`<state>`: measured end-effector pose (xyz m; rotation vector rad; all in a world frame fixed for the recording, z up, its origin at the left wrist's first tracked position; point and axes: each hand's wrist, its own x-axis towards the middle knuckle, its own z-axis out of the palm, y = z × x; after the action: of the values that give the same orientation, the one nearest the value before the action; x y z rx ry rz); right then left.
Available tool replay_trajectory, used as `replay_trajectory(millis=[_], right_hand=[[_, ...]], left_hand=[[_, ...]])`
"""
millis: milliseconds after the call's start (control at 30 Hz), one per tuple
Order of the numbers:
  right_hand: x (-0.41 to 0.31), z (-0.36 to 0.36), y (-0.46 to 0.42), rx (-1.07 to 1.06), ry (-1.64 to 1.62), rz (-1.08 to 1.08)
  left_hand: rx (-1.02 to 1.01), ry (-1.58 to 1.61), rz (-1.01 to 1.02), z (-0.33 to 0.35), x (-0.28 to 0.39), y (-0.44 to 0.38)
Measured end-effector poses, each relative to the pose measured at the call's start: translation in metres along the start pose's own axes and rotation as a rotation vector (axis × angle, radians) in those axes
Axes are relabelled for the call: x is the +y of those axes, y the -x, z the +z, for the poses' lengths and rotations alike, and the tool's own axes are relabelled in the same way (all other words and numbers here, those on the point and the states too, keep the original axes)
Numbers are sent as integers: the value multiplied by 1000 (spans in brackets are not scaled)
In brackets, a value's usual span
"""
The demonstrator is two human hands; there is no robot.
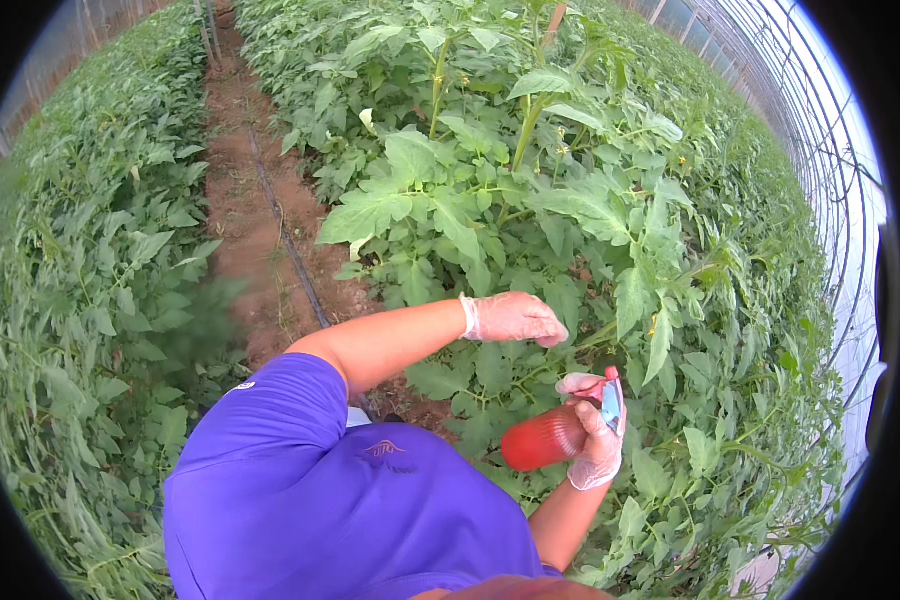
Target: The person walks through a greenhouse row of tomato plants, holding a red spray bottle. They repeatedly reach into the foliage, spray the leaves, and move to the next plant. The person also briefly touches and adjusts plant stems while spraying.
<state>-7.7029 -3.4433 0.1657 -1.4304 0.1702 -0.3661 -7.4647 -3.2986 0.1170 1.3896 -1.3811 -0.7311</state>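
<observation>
My right hand (600, 446), in a clear thin glove, is wrapped around the neck of a spray bottle (544, 439). Its ribbed body is red, and its trigger head (611, 401) is light blue and pinkish red. The bottle lies tilted, base to the left, nozzle towards the leaves. Above and left of it, my left hand (515, 318) wears the same kind of glove, with its fingers bent down beside a tomato stem (596, 337). Its fingertips are partly hidden, so I cannot tell whether they pinch anything. A small yellow flower (652, 324) hangs just right of that hand.
Dense tomato plants (450, 202) with more yellow flowers rise before me. Another leafy row (97, 277) grows on the left, past a bare soil path (232, 210) with a black hose (289, 244) along it. Curved greenhouse ribs (844, 180) edge the right side. A wooden stake (556, 21) stands farther off.
</observation>
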Motion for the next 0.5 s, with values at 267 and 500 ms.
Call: replay_trajectory(millis=[267,500], right_hand=[[32,219,-83,-245,-103,-128],[13,356,-142,-702,582,-538]], left_hand=[[630,506,-519,-121,-52,258],[477,1321,-345,-136,-23,310]])
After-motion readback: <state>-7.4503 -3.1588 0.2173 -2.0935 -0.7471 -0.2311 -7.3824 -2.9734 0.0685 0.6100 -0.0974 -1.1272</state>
